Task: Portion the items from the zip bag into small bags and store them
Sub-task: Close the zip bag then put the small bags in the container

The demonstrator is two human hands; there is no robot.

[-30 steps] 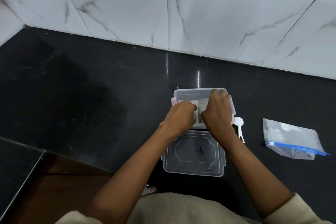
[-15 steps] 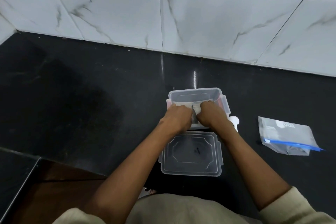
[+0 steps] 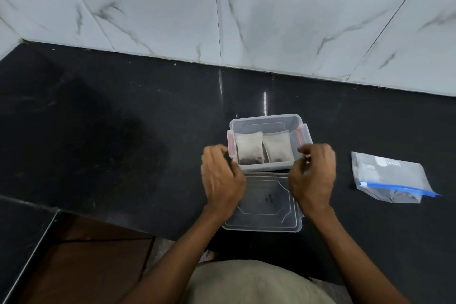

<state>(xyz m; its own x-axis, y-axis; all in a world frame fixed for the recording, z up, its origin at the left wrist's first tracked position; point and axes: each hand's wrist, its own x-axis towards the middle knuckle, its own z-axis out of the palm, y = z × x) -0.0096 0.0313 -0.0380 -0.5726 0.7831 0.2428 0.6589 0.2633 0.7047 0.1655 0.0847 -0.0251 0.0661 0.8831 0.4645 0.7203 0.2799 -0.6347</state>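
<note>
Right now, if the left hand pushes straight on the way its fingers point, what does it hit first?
Probably the container: the left hand points up and slightly right, its fingers already at the near-left corner by the red latch. Contact can't be confirmed from one view.

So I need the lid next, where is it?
In the head view the lid lies flat on the black counter, just in front of the open container, between both hands.

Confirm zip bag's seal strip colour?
Blue, on the clear zip bag lying right of the container; head view.
</note>
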